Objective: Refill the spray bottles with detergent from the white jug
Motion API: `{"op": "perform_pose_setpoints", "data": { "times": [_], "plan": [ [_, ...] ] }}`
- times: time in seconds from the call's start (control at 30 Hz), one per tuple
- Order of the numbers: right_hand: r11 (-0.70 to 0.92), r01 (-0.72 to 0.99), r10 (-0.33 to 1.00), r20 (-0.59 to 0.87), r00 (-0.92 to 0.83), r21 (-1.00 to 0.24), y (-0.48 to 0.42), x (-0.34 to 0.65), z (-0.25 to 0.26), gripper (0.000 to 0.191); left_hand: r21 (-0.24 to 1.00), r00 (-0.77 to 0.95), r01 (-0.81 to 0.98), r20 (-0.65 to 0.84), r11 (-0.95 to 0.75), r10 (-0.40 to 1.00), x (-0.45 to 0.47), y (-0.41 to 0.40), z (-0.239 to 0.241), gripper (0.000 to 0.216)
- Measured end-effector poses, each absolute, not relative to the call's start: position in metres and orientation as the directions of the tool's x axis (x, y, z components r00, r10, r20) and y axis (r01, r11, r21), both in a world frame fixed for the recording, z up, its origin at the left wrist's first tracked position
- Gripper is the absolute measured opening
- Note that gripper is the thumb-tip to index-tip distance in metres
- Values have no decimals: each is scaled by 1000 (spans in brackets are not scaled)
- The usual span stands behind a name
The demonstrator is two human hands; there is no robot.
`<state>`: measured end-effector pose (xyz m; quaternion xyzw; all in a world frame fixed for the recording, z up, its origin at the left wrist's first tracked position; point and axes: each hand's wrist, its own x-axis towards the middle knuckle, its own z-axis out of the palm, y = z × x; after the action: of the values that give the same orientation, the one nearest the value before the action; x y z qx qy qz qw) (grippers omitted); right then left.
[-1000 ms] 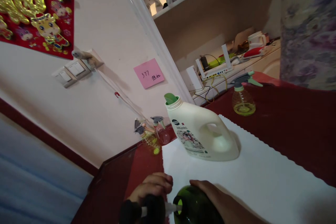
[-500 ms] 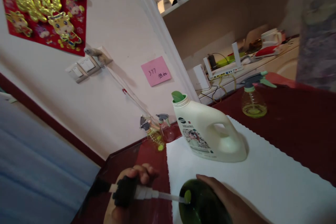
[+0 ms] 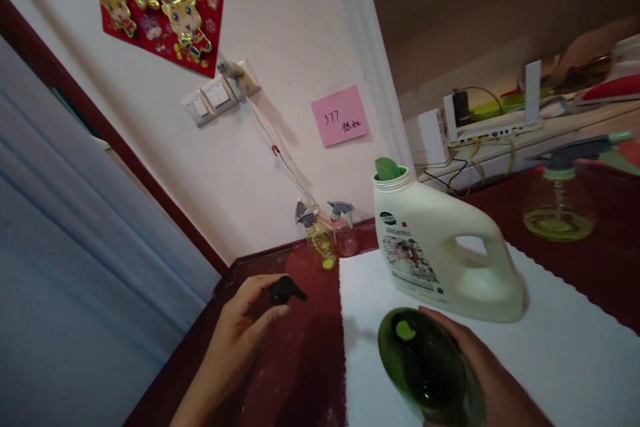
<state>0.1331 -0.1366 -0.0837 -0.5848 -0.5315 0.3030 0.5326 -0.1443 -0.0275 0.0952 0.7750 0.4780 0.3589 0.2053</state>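
Observation:
My left hand (image 3: 245, 327) holds a black pump head (image 3: 286, 290) between thumb and fingers, above the table's left part. Its nozzle points right; the clear dip tube does not show. My right hand (image 3: 475, 353) is wrapped around a dark green bottle (image 3: 425, 360), its fingers partly hidden by it. The bottle's top is tilted towards me and has a bright green round spot where the mouth is. Behind it stands a large cream detergent jug (image 3: 450, 247) with a handle, its neck uncapped and a green piece (image 3: 387, 169) sticking up from it.
A white sheet (image 3: 365, 353) lies on the dark red table (image 3: 300, 360). A spray bottle (image 3: 559, 213) with yellowish liquid stands at right. Two small spray bottles (image 3: 320, 243) (image 3: 344, 230) are by the wall. A white router (image 3: 495, 133) and cables sit on the shelf behind.
The pump's tube has come out of the green bottle, and the pump has turned from lying sideways. My view has shifted, so the scene sits further right.

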Motion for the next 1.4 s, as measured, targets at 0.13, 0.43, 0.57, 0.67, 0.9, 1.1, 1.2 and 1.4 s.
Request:
{"op": "perform_pose_setpoints", "data": {
  "times": [0.13,0.43,0.57,0.67,0.9,1.1,1.2,1.4],
  "plan": [
    [112,326,940,207,272,-939,-132,137,-82,96,267,456,813,262,-518,851,-167,11,68,28],
    [1,313,974,72,214,-950,-129,135,-62,97,-108,333,939,30,-328,943,-203,44,10,31],
    [-41,329,979,27,202,-944,-129,137,-67,100,-104,341,935,1,-339,940,-206,48,3,33],
    [-4,333,981,61,185,-943,-128,137,-74,100,-103,351,930,-26,-352,936,-207,52,-1,40],
    [-4,374,975,78,206,-927,-128,136,-75,113,-122,410,909,86,-399,908,-208,54,5,51],
    [280,450,896,399,194,-848,-140,140,-63,83,195,486,810,304,-553,819,-170,27,40,48],
    [439,489,787,585,195,-754,-145,147,-49,53,355,518,710,322,-608,793,-136,9,57,43],
    [348,535,571,626,531,-770,-122,201,5,50,725,630,403,223,-559,744,-77,-23,67,53]
  ]
}}
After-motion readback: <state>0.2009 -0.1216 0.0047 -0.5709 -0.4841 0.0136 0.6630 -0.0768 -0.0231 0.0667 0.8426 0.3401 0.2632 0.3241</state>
